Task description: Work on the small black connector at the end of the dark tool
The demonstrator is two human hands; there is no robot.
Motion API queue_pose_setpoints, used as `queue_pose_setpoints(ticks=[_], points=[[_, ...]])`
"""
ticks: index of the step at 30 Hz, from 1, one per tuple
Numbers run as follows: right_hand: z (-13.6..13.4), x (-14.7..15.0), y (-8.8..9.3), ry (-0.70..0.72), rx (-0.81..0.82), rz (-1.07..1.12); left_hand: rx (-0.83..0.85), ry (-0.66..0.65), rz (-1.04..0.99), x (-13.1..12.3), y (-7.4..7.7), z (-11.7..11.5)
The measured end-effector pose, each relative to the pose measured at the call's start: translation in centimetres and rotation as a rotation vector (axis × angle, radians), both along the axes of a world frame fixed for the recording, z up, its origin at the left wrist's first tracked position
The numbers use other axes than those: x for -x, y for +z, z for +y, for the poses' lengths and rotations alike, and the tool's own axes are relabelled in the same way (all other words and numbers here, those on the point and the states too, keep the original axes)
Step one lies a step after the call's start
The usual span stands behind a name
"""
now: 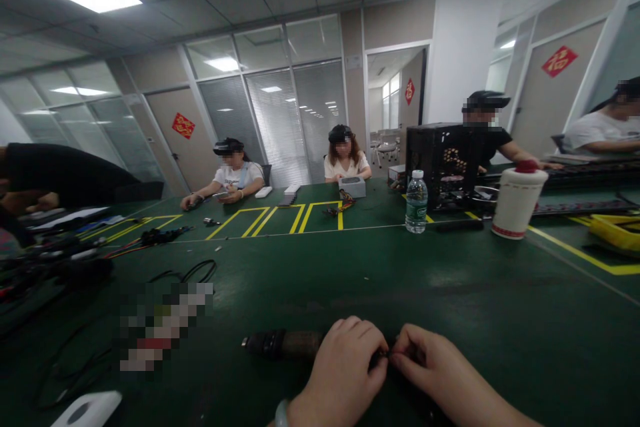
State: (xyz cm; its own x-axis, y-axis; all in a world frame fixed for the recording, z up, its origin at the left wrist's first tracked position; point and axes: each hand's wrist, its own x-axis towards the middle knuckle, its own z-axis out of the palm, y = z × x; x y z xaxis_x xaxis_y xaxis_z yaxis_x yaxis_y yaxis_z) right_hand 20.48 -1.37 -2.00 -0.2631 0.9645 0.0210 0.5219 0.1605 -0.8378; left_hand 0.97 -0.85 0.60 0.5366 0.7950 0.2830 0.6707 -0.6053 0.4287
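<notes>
At the near edge of the green table, my left hand (350,360) and my right hand (423,357) meet with their fingertips pinched together. Between them is something small and dark, mostly hidden by the fingers, and I cannot make out what it is. Just left of my left hand lies a dark cylindrical tool (283,345) with a metal tip pointing left. Its rear end disappears behind my left hand, so I cannot tell whether the hand touches it.
A water bottle (417,203), a white cup (519,203) and a black computer case (440,163) stand ahead right. Black cables (200,271) and a white device (90,408) lie left. Several people sit beyond, one with a grey box (352,187). A yellow item (617,232) lies far right.
</notes>
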Motion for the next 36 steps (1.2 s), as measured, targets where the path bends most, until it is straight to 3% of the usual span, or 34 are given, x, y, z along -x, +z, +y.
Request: queue_pose_setpoints(ticks=[36], points=[[0.12, -0.32, -0.34, -0.014, -0.048, -0.021, -0.008, 0.019, -0.011, -0.02, -0.02, -0.01]])
